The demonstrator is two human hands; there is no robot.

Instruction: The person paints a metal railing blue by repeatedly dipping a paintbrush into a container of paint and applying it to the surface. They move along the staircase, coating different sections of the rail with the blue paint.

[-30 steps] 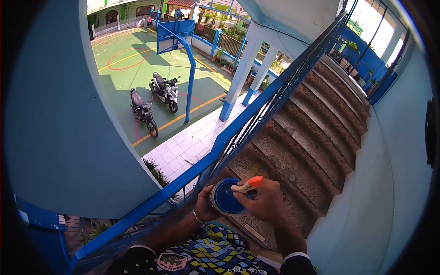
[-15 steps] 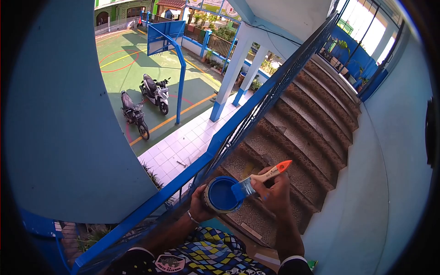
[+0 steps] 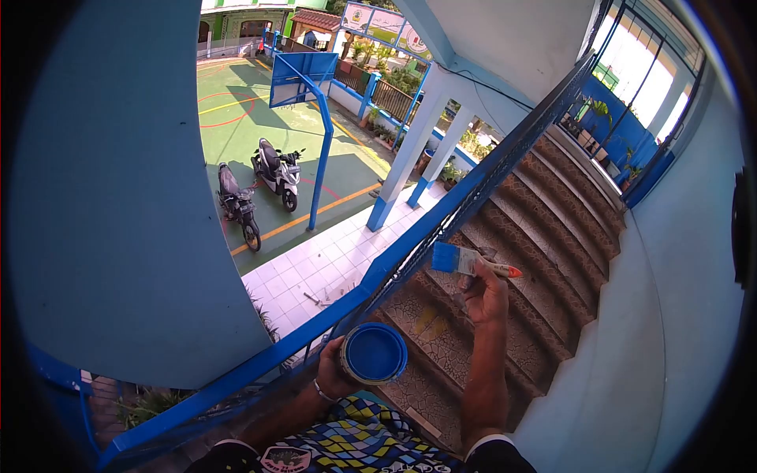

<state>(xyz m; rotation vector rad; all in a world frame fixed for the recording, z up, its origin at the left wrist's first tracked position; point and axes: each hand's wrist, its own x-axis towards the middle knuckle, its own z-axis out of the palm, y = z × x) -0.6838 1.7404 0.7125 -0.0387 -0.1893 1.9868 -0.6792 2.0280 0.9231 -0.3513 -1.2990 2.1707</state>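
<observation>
My left hand [image 3: 334, 370] is wrapped round the side of a paint can [image 3: 374, 353], whose open top shows blue paint inside. In my right hand [image 3: 484, 293] is a paintbrush [image 3: 467, 261] with a pale wooden handle tipped in orange. Its bristles are coated blue and point left, toward the blue stair railing [image 3: 378, 272]. A gap separates the bristles from the railing as seen here. The brush is above and to the right of the can, apart from it.
Brown patterned stairs [image 3: 505, 236] rise to the upper right beside a pale blue wall [image 3: 631, 347]. A curved blue wall [image 3: 118, 197] stands at left. Below are a tiled walkway [image 3: 315, 272], two motorbikes [image 3: 277, 173] and a basketball hoop post [image 3: 322, 165].
My right hand has lifted the paintbrush out of the can and moved it up, its bristles now by the railing. The can has shifted slightly down and left. The view has tilted a little.
</observation>
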